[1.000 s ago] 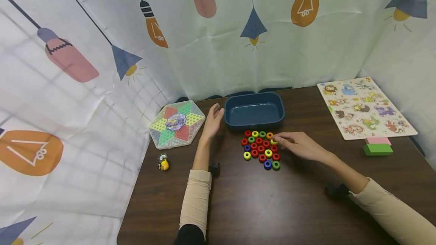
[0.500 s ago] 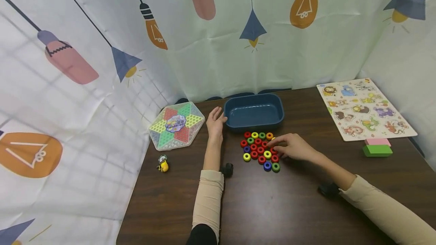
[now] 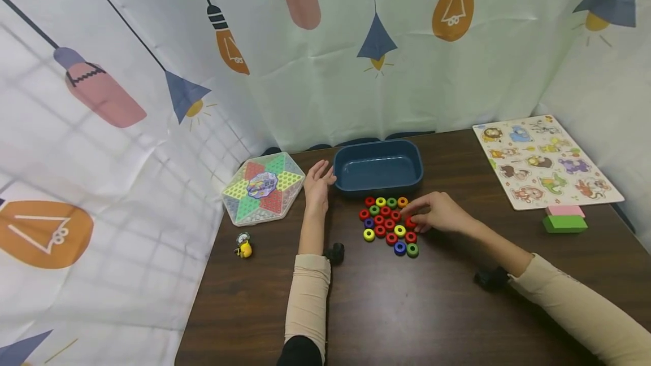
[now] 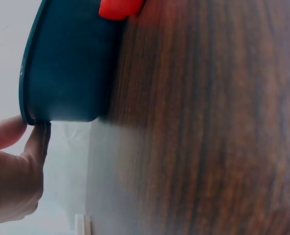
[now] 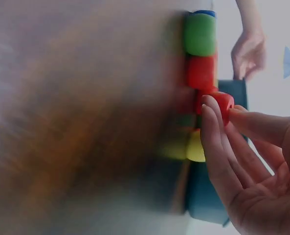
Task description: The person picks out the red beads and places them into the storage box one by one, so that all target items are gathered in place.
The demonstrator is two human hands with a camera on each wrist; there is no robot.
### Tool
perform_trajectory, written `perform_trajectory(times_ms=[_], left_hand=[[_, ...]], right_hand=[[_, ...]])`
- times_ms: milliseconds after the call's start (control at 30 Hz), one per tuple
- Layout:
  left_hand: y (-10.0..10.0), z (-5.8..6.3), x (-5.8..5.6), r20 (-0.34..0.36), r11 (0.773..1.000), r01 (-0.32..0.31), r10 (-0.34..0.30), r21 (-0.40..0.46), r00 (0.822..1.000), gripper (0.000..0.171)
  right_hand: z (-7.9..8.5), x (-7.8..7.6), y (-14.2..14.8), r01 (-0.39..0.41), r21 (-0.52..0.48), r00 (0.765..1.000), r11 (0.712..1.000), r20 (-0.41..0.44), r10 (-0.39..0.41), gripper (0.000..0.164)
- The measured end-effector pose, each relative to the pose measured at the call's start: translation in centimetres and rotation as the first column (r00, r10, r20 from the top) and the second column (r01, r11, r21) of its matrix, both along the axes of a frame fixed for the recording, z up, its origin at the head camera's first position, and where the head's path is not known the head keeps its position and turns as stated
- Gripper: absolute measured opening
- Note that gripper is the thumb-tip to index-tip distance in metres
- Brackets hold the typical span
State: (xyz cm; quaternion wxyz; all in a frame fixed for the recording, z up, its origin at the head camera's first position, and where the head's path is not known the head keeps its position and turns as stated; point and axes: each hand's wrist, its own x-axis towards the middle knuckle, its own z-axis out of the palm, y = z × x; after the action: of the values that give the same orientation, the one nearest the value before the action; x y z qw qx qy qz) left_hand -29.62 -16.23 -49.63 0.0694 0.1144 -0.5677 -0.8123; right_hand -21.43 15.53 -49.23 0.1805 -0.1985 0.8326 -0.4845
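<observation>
My right hand (image 3: 439,212) reaches over the right side of a cluster of ring-shaped beads (image 3: 389,224) in red, yellow, green, blue and orange. In the right wrist view, its thumb and fingertips pinch a red ring bead (image 5: 225,106) slightly above the others. Behind the cluster stands a dark blue tray (image 3: 378,192) with nothing in it. My left hand (image 3: 317,185) is at the tray's left end, fingers extended. The left wrist view has its thumb (image 4: 7,133) and a finger touching the tray's rim corner from outside.
A hexagonal star-pattern game board (image 3: 285,165) lies left of the tray, with a small yellow figure (image 3: 245,249) nearer. An animal puzzle board (image 3: 546,162) rests at the back right, by green and pink blocks (image 3: 564,223). Patterned curtains surround the table.
My right hand has moved nearer from the orange and yellow beads and now pinches a red one. My left hand has come in against the tray's left end.
</observation>
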Motion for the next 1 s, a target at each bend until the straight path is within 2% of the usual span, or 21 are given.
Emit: perform_trajectory(times_ms=[133,267,400,533,667,800,1000], left_hand=[[0.0,0.2,-0.1,0.016,1.0,0.016,-0.016,-0.006,1.0,0.06],[-0.1,0.5,0.0,0.025,0.999,0.037,-0.036,-0.023,0.999,0.062],[-0.3,0.6,-0.1,0.036,0.998,0.052,-0.052,-0.021,0.998,0.066],[-0.3,0.4,-0.2,0.04,0.999,0.051,-0.051,-0.012,0.998,0.066],[-0.3,0.3,-0.2,0.043,0.999,0.036,-0.036,-0.005,0.998,0.066],[-0.2,0.3,0.0,0.05,1.0,0.026,-0.026,-0.002,0.998,0.066],[-0.1,0.3,0.2,0.053,0.999,0.038,-0.038,0.003,0.998,0.064]], right_hand=[[1.5,-0.9,0.0,-0.01,-0.019,1.0,1.0,0.018,0.01,0.026],[3.3,-2.5,-0.4,-0.026,-0.025,0.999,0.999,0.032,0.027,0.025],[5.2,-4.7,-1.2,-0.05,-0.093,0.992,0.994,0.111,0.06,0.028],[6.6,-7.5,-2.5,-0.077,-0.139,0.98,0.987,0.172,0.1,0.032],[7.3,-10.5,-4.6,-0.064,-0.101,0.98,0.993,0.183,0.082,0.032],[7.5,-13.0,-7.1,-0.033,-0.029,0.988,0.999,0.151,0.037,0.029],[6.4,-16.3,-10.8,-0.038,0.047,0.993,0.998,0.114,0.032,0.027]])
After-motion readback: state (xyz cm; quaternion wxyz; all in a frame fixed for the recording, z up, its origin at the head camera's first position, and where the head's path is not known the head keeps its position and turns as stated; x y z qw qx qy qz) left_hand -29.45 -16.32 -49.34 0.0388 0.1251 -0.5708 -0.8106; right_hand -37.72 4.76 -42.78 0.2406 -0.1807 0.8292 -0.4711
